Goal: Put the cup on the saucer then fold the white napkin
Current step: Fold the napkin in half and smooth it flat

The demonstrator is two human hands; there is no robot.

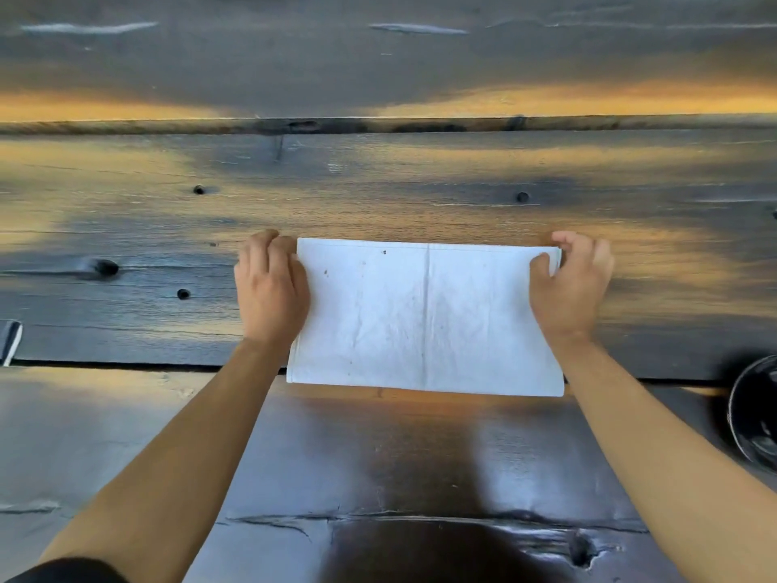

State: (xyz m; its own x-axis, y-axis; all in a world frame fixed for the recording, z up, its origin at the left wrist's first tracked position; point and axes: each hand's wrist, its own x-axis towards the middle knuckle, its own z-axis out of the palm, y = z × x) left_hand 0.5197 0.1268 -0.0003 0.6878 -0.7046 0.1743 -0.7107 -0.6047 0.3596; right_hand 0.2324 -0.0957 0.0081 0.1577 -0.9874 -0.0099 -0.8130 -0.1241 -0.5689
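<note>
The white napkin lies flat on the dark wooden table as a wide rectangle, with a vertical crease down its middle and a few small specks. My left hand pinches its far left corner. My right hand pinches the far right corner, where the layered edges show between thumb and fingers. A dark round dish, possibly the saucer, shows partly at the right edge. No cup can be made out.
The table is made of dark glossy planks with knots, holes and gaps between boards. A dark object with a white stripe pokes in at the left edge.
</note>
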